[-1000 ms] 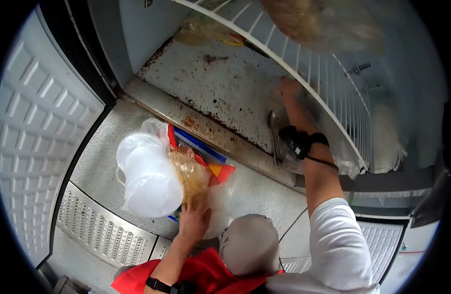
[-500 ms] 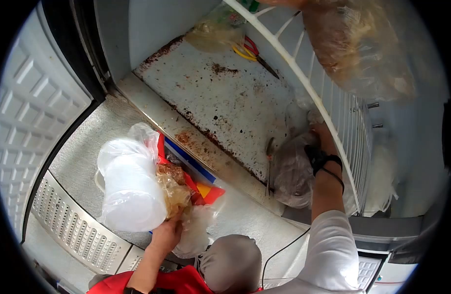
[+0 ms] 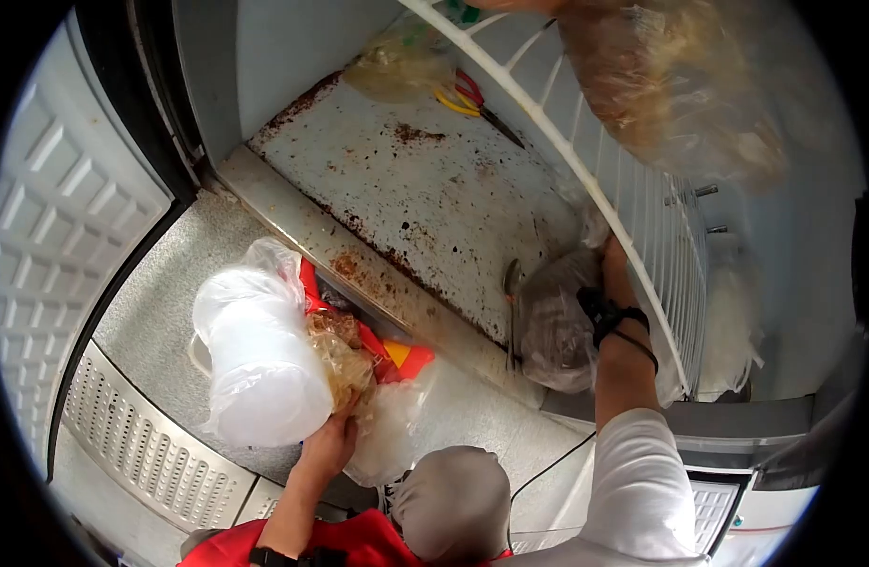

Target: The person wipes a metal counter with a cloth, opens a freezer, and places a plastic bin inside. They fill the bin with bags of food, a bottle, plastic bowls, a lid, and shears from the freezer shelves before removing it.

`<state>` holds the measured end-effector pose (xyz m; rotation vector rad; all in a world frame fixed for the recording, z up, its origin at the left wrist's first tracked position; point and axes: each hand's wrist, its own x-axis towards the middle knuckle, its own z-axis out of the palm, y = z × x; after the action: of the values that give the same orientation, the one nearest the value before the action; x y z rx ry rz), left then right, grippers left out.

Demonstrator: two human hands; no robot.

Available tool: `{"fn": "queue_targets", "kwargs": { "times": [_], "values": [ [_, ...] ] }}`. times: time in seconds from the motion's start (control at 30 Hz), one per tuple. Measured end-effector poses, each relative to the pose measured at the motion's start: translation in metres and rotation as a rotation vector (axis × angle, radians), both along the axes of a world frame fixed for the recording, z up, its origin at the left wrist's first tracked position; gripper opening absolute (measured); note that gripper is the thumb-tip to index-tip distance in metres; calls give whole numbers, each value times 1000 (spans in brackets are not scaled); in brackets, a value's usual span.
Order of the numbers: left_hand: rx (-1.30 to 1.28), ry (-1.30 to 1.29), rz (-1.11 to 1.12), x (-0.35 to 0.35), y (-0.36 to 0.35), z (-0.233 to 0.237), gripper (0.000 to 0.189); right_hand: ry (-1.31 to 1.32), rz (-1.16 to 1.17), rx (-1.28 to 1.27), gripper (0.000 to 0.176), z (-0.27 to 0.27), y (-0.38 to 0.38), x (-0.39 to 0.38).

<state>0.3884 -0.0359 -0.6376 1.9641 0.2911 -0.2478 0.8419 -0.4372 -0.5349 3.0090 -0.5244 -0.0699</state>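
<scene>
My left hand [image 3: 328, 446] is closed at the lower end of a tan, knotted-looking plastic bag [image 3: 347, 370]; its fingertips are hidden. Beside it lies a white cylindrical stack in clear plastic [image 3: 264, 354]. Another clear plastic bag [image 3: 389, 439] hangs just right of the hand. My right hand [image 3: 616, 253] reaches under the white wire rack, behind a filled clear plastic bag [image 3: 557, 326] on the cabinet floor; its fingers are hidden. A black band is around that wrist. A metal spoon-like utensil [image 3: 512, 302] lies left of this bag.
A white wire rack [image 3: 595, 175] curves above the soiled cabinet floor [image 3: 396, 189]. Scissors with red and yellow handles [image 3: 467, 94] lie at the back, near a yellowish bag [image 3: 401, 66]. A large bag [image 3: 671, 94] rests on the rack. The open door [image 3: 61, 236] stands left.
The view has shifted slightly. My left hand and the wrapped bundle have moved a little right, closer to the cabinet sill. My right arm stays reaching under the rack.
</scene>
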Motion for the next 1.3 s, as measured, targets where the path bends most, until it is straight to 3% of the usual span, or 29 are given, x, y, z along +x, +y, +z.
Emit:
{"fn": "queue_targets", "kwargs": {
  "times": [0.4, 0.73, 0.9, 1.03, 1.23, 1.3],
  "values": [
    [25, -111, 9, -7, 0, -7, 48, 59, 94, -20, 49, 8, 38, -36],
    [-75, 22, 20, -13, 0, -6, 48, -45, 418, 180, 48, 13, 193, -40],
    [-77, 80, -13, -14, 2, 3, 49, -211, 228, 177, 47, 30, 143, -21],
    [-46, 46, -22, -19, 2, -2, 49, -142, 105, 127, 47, 34, 97, -14],
    [-78, 32, -38, -23, 0, -14, 48, 62, 270, 9, 46, 7, 107, -52],
    [-97, 35, -40, -22, 0, -11, 48, 48, 488, -188, 46, 5, 133, -83]
  ]
}}
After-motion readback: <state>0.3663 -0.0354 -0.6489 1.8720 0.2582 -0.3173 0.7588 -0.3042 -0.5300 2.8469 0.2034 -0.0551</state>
